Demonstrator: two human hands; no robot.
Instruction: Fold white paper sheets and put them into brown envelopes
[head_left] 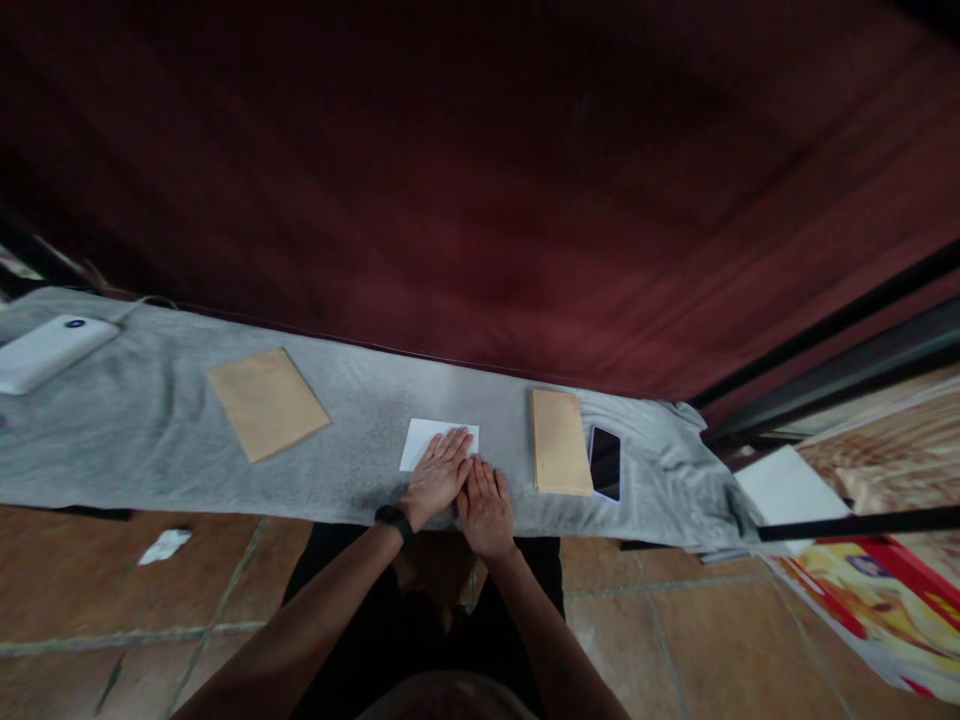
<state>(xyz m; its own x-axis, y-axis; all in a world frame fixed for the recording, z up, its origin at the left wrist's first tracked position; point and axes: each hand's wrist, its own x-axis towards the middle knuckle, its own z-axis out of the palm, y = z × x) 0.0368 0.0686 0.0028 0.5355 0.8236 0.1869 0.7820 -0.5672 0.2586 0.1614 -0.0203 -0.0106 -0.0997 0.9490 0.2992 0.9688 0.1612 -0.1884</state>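
A small sheet of white paper [417, 440] lies on the grey cloth in front of me. My left hand [439, 475] rests flat on it, fingers stretched toward its upper right part and covering some of it. Close beside it, my right hand [487, 507] lies palm down near the paper's lower right corner, its fingers straight. The two hands touch or nearly touch at the thumbs. To the right is a stack of brown envelopes [559, 442]. More brown envelopes [268, 402] lie at an angle to the left.
The narrow bench [360, 400] is covered in grey cloth, with a dark red curtain [450, 200] behind it. A phone [605, 463] lies beside the right envelopes. A white device [56, 350] with a cable sits far left. A colourful box [877, 600] stands at right.
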